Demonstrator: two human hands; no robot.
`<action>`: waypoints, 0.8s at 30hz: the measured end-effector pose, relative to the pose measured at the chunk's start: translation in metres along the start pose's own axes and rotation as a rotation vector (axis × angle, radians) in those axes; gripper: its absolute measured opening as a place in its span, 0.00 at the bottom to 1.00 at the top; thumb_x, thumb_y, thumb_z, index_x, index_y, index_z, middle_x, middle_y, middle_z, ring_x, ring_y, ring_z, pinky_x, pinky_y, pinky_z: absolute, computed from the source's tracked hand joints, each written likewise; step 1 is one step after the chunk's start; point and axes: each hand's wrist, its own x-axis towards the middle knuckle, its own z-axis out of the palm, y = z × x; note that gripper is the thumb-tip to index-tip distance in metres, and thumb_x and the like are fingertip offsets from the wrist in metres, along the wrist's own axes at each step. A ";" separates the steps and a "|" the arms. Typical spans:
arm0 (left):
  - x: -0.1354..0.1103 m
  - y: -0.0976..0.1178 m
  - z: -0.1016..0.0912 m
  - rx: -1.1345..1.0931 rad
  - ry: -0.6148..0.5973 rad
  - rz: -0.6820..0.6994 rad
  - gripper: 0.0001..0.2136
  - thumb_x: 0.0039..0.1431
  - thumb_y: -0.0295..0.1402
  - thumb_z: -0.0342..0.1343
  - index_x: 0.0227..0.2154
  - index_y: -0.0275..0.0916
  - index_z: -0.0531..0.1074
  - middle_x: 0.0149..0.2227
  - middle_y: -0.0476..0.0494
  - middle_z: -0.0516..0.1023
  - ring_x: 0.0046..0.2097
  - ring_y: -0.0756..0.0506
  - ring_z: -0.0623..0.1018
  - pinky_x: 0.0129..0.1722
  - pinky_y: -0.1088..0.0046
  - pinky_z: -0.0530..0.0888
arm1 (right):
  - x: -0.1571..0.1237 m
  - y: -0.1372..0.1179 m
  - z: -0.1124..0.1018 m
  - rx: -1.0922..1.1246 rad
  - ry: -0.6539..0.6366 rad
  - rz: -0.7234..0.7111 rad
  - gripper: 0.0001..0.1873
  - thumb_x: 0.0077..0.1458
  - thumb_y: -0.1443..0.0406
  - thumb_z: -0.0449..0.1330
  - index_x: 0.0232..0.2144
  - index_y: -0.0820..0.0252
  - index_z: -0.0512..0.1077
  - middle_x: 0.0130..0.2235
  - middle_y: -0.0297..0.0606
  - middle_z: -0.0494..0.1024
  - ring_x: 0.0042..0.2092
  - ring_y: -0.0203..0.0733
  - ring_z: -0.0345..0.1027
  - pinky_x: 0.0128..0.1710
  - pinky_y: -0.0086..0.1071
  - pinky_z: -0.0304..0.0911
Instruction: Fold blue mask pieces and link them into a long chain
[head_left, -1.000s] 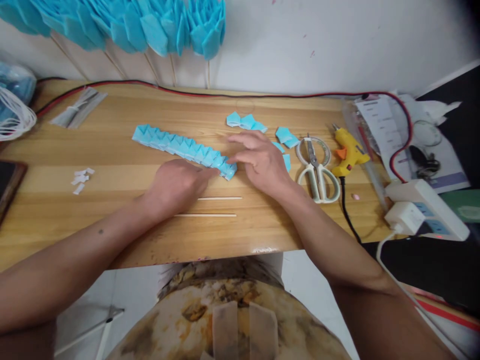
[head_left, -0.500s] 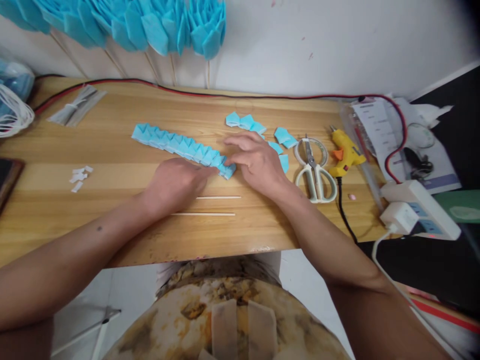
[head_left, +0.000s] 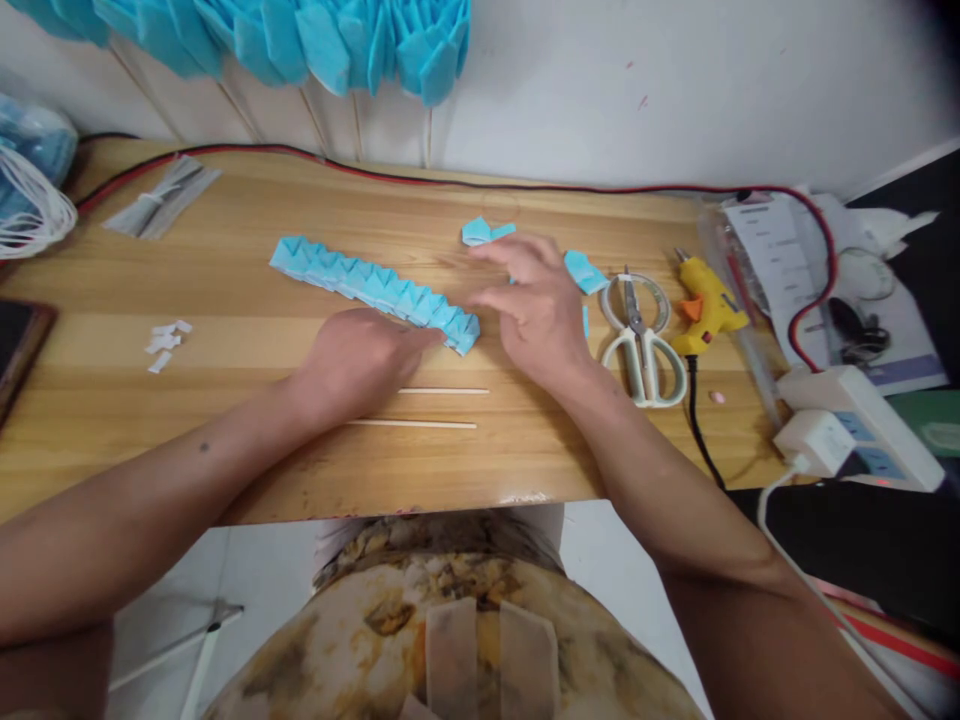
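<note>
A long row of folded light-blue petals (head_left: 360, 280) lies slantwise on the table, the pieces overlapping. My left hand (head_left: 360, 360) is at its near right end, index finger pressed against the lower edge and the other fingers curled under. Whether the thumb grips too is hidden. To the right of the row, my right hand (head_left: 536, 300) is open with nothing in it, thumb and fingers apart. It hovers by the loose blue petals (head_left: 476, 232) and partly covers them. Another loose petal (head_left: 585, 272) shows beyond that hand. Two thin wooden sticks (head_left: 442, 391) lie below my left hand.
White-handled scissors (head_left: 637, 350) rest over a tape roll (head_left: 664, 300). Right of them are a yellow glue gun (head_left: 709, 305) and a power strip (head_left: 877, 430). Small white pieces (head_left: 169, 342) and a bundle of ties (head_left: 161, 200) lie left. Blue flowers (head_left: 337, 45) hang behind.
My right hand has come away from the row's end and moved right, over the loose petals. My left hand stays at the row. The view has shifted slightly.
</note>
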 end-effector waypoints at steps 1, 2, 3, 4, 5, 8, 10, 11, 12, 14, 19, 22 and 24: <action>0.000 0.000 0.000 -0.005 -0.002 -0.006 0.18 0.66 0.33 0.42 0.44 0.43 0.79 0.30 0.44 0.80 0.32 0.44 0.77 0.33 0.70 0.66 | 0.000 0.001 0.001 0.001 -0.041 -0.010 0.18 0.60 0.72 0.52 0.32 0.51 0.81 0.53 0.33 0.78 0.58 0.50 0.65 0.60 0.52 0.63; 0.000 0.000 0.000 -0.010 0.002 -0.009 0.18 0.67 0.33 0.42 0.45 0.43 0.78 0.30 0.44 0.80 0.32 0.44 0.77 0.33 0.69 0.66 | -0.001 0.002 0.001 0.000 -0.075 -0.025 0.17 0.59 0.72 0.53 0.32 0.51 0.81 0.52 0.34 0.78 0.58 0.50 0.65 0.60 0.52 0.63; 0.000 0.000 0.000 -0.014 0.007 -0.008 0.18 0.66 0.33 0.43 0.45 0.43 0.78 0.30 0.43 0.80 0.32 0.44 0.77 0.33 0.69 0.66 | -0.001 0.003 0.002 -0.001 -0.084 -0.040 0.17 0.59 0.72 0.53 0.31 0.52 0.81 0.52 0.34 0.79 0.58 0.50 0.65 0.60 0.52 0.63; 0.000 0.000 0.000 -0.018 0.010 -0.002 0.18 0.66 0.33 0.43 0.46 0.42 0.78 0.31 0.43 0.81 0.31 0.44 0.77 0.33 0.70 0.66 | -0.001 0.003 0.001 0.000 -0.070 -0.045 0.17 0.59 0.72 0.53 0.30 0.52 0.81 0.52 0.33 0.78 0.58 0.50 0.65 0.59 0.52 0.63; 0.000 0.000 0.000 -0.020 0.011 0.007 0.18 0.66 0.32 0.43 0.46 0.42 0.78 0.31 0.43 0.81 0.31 0.44 0.77 0.32 0.70 0.66 | -0.001 0.003 0.001 0.007 -0.036 -0.038 0.18 0.60 0.72 0.53 0.30 0.52 0.81 0.53 0.32 0.78 0.58 0.50 0.65 0.60 0.53 0.63; -0.001 -0.001 0.000 -0.021 0.001 0.023 0.18 0.66 0.32 0.42 0.46 0.43 0.78 0.32 0.44 0.81 0.32 0.44 0.77 0.33 0.70 0.66 | -0.001 0.003 -0.001 0.054 0.043 0.011 0.19 0.62 0.72 0.50 0.31 0.52 0.80 0.54 0.31 0.77 0.59 0.50 0.65 0.60 0.54 0.62; -0.001 -0.001 0.000 -0.019 -0.008 0.020 0.19 0.66 0.32 0.42 0.46 0.43 0.79 0.32 0.44 0.81 0.33 0.44 0.77 0.33 0.70 0.66 | -0.002 0.003 -0.002 0.088 -0.004 0.029 0.19 0.62 0.72 0.51 0.30 0.52 0.79 0.53 0.32 0.78 0.59 0.49 0.65 0.60 0.54 0.61; -0.001 -0.001 -0.001 -0.017 -0.014 0.016 0.19 0.66 0.32 0.42 0.45 0.43 0.79 0.33 0.44 0.81 0.33 0.44 0.77 0.33 0.70 0.66 | -0.002 0.003 -0.001 0.097 -0.046 0.023 0.18 0.61 0.72 0.52 0.29 0.52 0.79 0.52 0.33 0.78 0.58 0.50 0.66 0.60 0.54 0.61; -0.001 -0.001 -0.001 -0.013 -0.021 0.013 0.19 0.66 0.32 0.42 0.45 0.43 0.79 0.33 0.43 0.81 0.34 0.44 0.77 0.33 0.70 0.66 | -0.002 0.002 -0.001 0.101 -0.080 0.014 0.17 0.61 0.72 0.53 0.28 0.52 0.79 0.51 0.34 0.79 0.58 0.50 0.66 0.60 0.54 0.61; -0.001 0.000 -0.002 -0.003 -0.033 0.003 0.19 0.65 0.32 0.41 0.46 0.43 0.79 0.33 0.43 0.81 0.34 0.43 0.77 0.33 0.70 0.65 | -0.002 0.002 -0.001 0.093 -0.082 -0.014 0.16 0.60 0.72 0.54 0.28 0.52 0.79 0.51 0.34 0.79 0.57 0.50 0.67 0.60 0.53 0.62; 0.000 0.001 -0.004 -0.008 -0.039 -0.008 0.19 0.66 0.32 0.41 0.48 0.43 0.78 0.34 0.42 0.81 0.35 0.42 0.78 0.34 0.68 0.66 | -0.001 -0.001 0.000 0.003 0.030 -0.145 0.18 0.60 0.73 0.52 0.31 0.52 0.80 0.53 0.34 0.78 0.58 0.49 0.65 0.58 0.49 0.64; 0.000 0.001 -0.003 0.006 -0.054 -0.023 0.19 0.65 0.33 0.42 0.49 0.44 0.77 0.34 0.42 0.81 0.35 0.42 0.78 0.34 0.68 0.66 | -0.002 -0.001 -0.001 -0.013 -0.023 -0.147 0.18 0.61 0.72 0.52 0.31 0.52 0.80 0.52 0.33 0.78 0.58 0.50 0.66 0.59 0.51 0.63; -0.001 0.000 -0.001 0.010 -0.053 -0.025 0.19 0.66 0.34 0.42 0.49 0.45 0.78 0.33 0.42 0.81 0.35 0.42 0.78 0.33 0.68 0.66 | -0.002 0.001 -0.006 -0.010 0.026 -0.025 0.20 0.61 0.73 0.49 0.34 0.50 0.79 0.54 0.32 0.77 0.58 0.49 0.65 0.59 0.51 0.62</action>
